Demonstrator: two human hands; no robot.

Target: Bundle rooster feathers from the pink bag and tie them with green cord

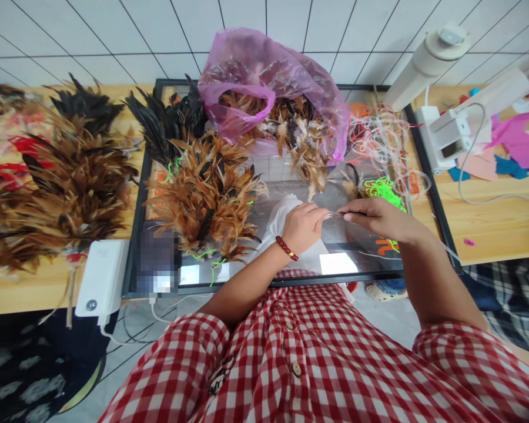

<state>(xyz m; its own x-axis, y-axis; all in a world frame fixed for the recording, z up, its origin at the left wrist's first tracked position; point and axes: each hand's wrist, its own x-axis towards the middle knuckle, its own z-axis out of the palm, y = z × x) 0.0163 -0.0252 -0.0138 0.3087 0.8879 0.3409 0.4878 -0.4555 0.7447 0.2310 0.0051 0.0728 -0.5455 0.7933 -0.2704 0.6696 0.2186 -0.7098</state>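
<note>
My left hand, with a dark red bead bracelet on its wrist, is closed in a pinch over the table. Close to its right, my right hand is also pinched. A thin dark and silvery thing spans the gap between the fingertips; its kind is too small to tell. Below my left hand lies a crumpled white sheet. Just behind my right hand are bright green strings and a small dark feather. A large bundle of brown feathers tied with green string lies left of my hands.
A pink plastic bag of feathers stands at the back. More feather bundles lie at far left, near a white power bank. White and red strings, a power strip and fabric scraps are on the right.
</note>
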